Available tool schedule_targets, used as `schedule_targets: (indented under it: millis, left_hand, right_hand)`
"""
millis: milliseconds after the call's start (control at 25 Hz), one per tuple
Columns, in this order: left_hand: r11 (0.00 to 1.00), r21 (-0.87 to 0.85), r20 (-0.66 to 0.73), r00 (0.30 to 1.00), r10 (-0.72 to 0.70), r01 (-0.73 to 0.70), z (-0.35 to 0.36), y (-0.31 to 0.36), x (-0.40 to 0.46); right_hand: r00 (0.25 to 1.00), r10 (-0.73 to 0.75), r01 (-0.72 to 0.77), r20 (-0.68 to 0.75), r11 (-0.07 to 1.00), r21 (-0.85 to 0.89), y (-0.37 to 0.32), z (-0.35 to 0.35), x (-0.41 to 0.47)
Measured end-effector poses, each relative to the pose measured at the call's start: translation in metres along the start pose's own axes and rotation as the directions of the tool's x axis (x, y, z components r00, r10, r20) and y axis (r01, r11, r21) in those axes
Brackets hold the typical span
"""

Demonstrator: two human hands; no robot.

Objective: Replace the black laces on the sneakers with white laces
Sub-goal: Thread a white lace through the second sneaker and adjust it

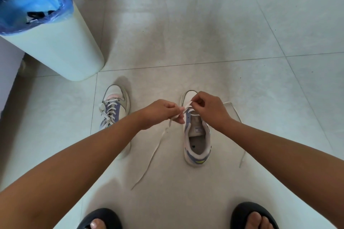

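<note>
two bare hands meet over the front of the right sneaker [197, 135] on a pale tiled floor [242, 33]. left hand [162, 112] pinches a white lace [154, 154] just beside the lowest eyelets; right hand [208, 107] pinches the same lace over the toe. one loose end trails toward the viewer, the other curls right of the shoe. left sneaker [114, 107], already laced in white, stands nearby. white bin [55, 50] with a blue liner holds black laces [36, 16]. black sandals [104, 218] show at the bottom edge.
</note>
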State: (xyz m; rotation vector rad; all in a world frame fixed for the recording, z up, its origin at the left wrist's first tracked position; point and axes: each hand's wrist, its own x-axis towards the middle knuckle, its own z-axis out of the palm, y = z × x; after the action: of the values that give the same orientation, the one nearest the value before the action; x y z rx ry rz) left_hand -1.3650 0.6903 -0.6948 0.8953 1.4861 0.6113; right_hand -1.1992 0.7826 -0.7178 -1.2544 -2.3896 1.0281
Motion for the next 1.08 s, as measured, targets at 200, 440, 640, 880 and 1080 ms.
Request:
schedule_targets:
  millis: [200, 440, 640, 880, 1080]
  left_hand:
    - [0.997, -0.076, -0.069, 0.998, 0.013, -0.018, -0.019, 0.0, -0.016]
    - [0.999, 0.031, -0.201, 0.98, 0.001, 0.006, -0.009, 0.009, -0.007]
    - [0.986, 0.169, -0.154, 0.988, 0.034, -0.008, 0.017, 0.017, 0.008]
    - [0.998, 0.031, -0.19, 0.98, 0.06, -0.055, 0.001, 0.021, -0.007]
    - [0.98, -0.137, -0.225, 0.968, 0.109, -0.142, -0.028, 0.013, -0.038]
  right_hand:
    - [0.964, 0.26, -0.247, -0.06, 0.953, 0.173, 0.006, -0.009, 0.011]
    - [0.999, -0.04, 0.038, 0.02, 0.995, 0.096, -0.004, -0.008, 0.001]
    - [0.977, -0.21, 0.21, 0.021, 0.978, 0.012, -0.012, -0.006, 0.001]
    - [0.977, 0.171, -0.132, -0.126, 0.955, 0.266, -0.005, -0.01, 0.013]
    - [0.849, 0.513, -0.402, -0.124, 0.781, 0.477, 0.015, -0.02, 0.029]
